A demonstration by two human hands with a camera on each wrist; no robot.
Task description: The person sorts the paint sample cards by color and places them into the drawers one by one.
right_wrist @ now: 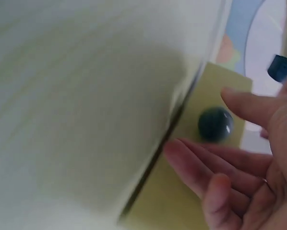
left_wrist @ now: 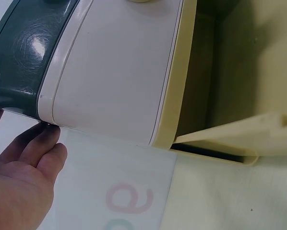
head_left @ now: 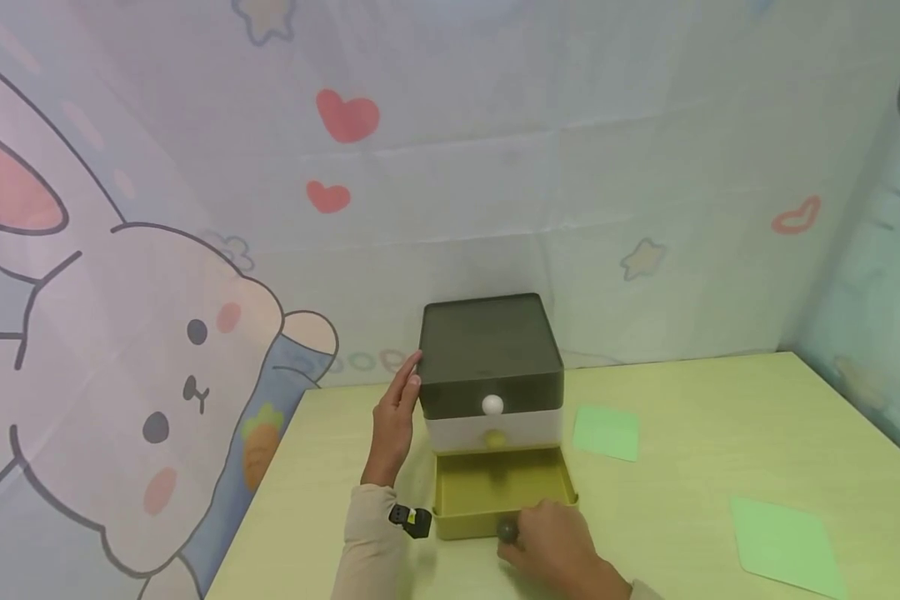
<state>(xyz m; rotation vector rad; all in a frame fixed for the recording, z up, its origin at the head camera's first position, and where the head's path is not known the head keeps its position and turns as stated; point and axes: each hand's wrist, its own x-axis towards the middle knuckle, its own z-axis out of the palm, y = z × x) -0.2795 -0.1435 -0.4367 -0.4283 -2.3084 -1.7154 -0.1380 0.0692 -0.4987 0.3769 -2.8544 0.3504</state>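
Observation:
A small three-tier drawer cabinet (head_left: 487,342) has a dark green top tier, a white middle tier (left_wrist: 114,72) and an olive-yellow bottom drawer (head_left: 468,527). The bottom drawer is pulled out and its inside is bare. My left hand (head_left: 393,425) rests with extended fingers against the cabinet's left side, near the seam of the green and white tiers. At the drawer front, my right hand (head_left: 553,537) is by the dark round knob (right_wrist: 215,123). Its thumb and fingers stand apart on either side of that knob in the right wrist view.
Two green paper squares lie on the pale yellow table to the right, one beside the cabinet (head_left: 606,432) and one nearer (head_left: 786,546). A cartoon-printed cloth (head_left: 457,192) hangs behind the table. A black strap device (head_left: 411,520) is on the left wrist.

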